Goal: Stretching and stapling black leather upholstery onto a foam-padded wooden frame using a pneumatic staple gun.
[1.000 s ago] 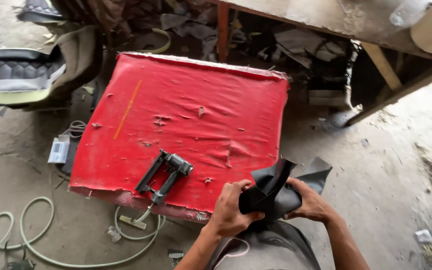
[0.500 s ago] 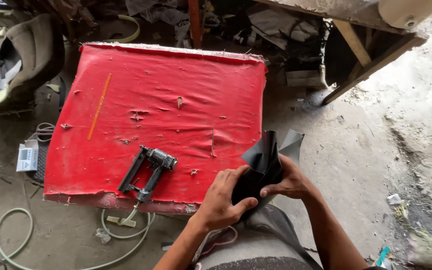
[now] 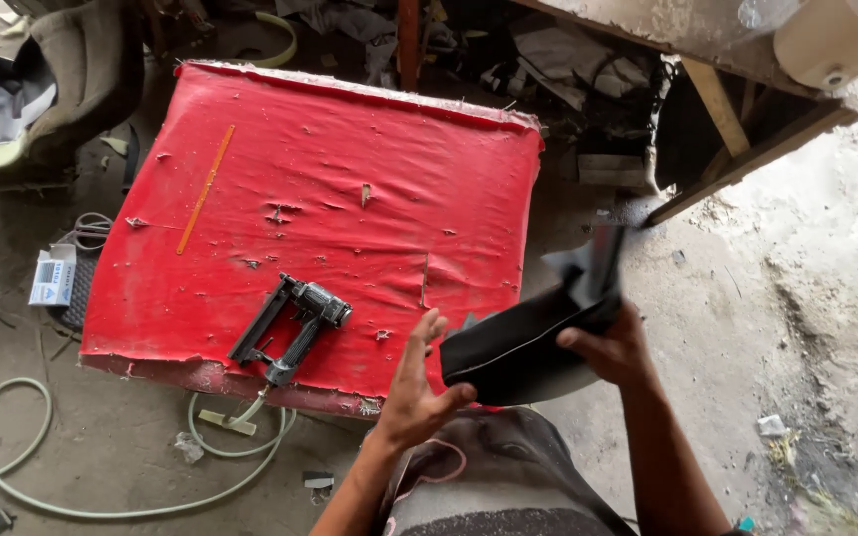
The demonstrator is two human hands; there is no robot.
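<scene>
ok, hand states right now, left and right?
Left hand: open, thumb touching the black folded piece.
Right hand: closed, gripping the black folded piece.

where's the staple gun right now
In the head view the staple gun lies on the red panel near its front edge, left of the left hand, its hose trailing onto the floor.
</scene>
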